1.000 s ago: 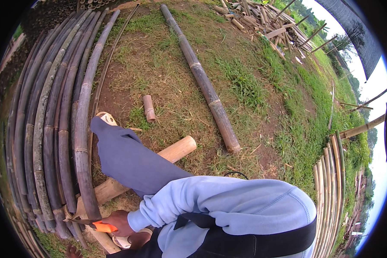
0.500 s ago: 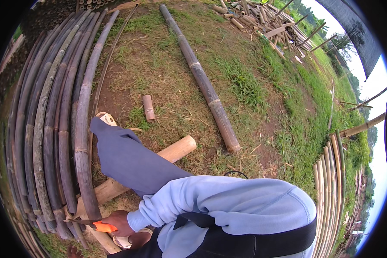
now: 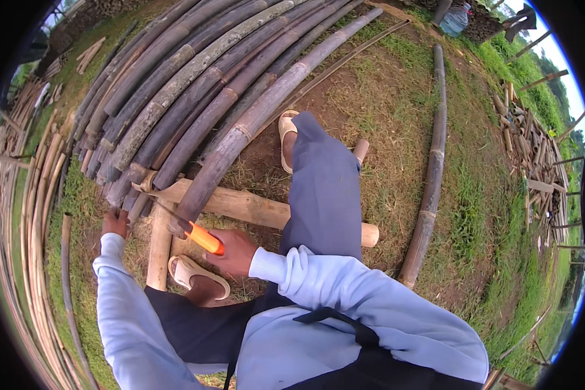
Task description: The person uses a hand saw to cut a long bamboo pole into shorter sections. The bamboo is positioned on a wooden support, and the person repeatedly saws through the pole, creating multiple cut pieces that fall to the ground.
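In my right hand (image 3: 234, 252) is a handsaw (image 3: 206, 238) with an orange handle, the fingers closed round it. Its narrow blade points up and left, close to the near end of a thick dark bamboo pole (image 3: 240, 132); whether it touches the pole I cannot tell. That pole rests on a pale log support (image 3: 244, 207). My left hand (image 3: 115, 223) is at the left, its fingers curled at the end of a slim dark bamboo pole (image 3: 138, 207); the grip is partly hidden.
Several more dark bamboo poles (image 3: 169, 107) lie side by side beyond the support. A single pole (image 3: 429, 188) lies on the grass at right, and a short bamboo piece (image 3: 361, 149) beside my leg. Pale poles (image 3: 39, 195) lie at far left, a cut-bamboo heap (image 3: 533, 140) at far right.
The view has swung left, so the poles now slant across the upper left. My left hand has come fully into view by the pole ends. The saw stays in my right hand.
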`<control>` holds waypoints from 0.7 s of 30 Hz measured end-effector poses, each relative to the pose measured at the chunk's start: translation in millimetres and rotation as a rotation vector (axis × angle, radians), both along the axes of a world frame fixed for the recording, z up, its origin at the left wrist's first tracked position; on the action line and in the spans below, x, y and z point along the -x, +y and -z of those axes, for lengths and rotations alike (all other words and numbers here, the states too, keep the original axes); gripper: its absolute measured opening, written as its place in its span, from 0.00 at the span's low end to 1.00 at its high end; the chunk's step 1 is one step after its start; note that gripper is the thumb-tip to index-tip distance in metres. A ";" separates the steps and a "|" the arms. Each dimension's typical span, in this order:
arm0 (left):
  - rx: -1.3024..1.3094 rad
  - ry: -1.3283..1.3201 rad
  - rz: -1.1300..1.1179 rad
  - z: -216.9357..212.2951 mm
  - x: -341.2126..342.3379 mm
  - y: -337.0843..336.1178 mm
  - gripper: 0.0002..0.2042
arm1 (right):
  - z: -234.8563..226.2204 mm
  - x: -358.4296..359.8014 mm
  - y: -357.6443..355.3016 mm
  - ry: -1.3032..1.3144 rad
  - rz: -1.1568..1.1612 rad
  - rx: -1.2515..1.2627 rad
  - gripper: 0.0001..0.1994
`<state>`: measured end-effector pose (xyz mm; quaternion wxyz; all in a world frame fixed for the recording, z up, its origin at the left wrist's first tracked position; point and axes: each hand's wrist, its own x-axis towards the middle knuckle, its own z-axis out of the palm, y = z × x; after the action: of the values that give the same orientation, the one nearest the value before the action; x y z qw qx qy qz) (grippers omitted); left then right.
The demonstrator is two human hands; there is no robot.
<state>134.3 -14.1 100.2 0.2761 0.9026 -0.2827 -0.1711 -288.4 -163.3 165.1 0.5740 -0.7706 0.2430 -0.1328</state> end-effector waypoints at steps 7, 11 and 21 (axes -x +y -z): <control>-0.028 0.002 -0.764 104.3 106.3 -46.4 0.28 | 9.1 -0.7 -6.0 0.057 -0.078 -0.115 0.13; 0.078 0.277 -0.853 137.2 136.1 -57.8 0.29 | 17.2 0.3 -2.8 0.034 -0.106 -0.341 0.11; 0.123 0.440 -1.315 114.9 171.1 -87.1 0.27 | 15.2 4.2 -0.6 0.174 -0.167 -0.239 0.12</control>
<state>-36.8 -101.2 -14.7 0.4238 0.8135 0.3761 -0.1312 -292.6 -163.9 150.0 0.6474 -0.7229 0.2409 0.0126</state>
